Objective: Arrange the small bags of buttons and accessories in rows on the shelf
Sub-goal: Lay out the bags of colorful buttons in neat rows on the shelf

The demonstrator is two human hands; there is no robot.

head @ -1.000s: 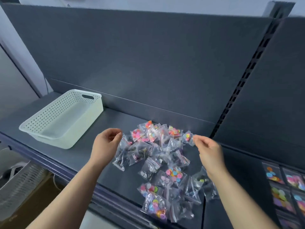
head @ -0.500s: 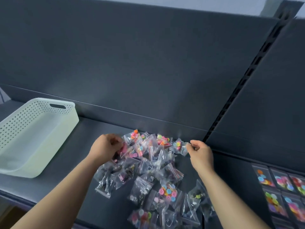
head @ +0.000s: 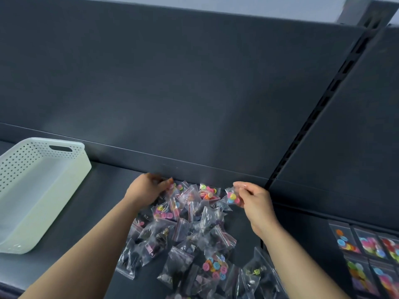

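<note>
Since these bags point(head: 190, 229) look light, limp and slick, a top-edge pinch should suit. Right hand point(head: 257, 203) pinches one bag point(head: 232, 197) over the shelf point(head: 101, 212); left hand point(head: 144, 190) curls onto another, grip unclear.

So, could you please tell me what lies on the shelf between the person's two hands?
In the head view, several small clear zip bags of coloured buttons lie between the left hand and the right hand, on the dark grey shelf.
</note>
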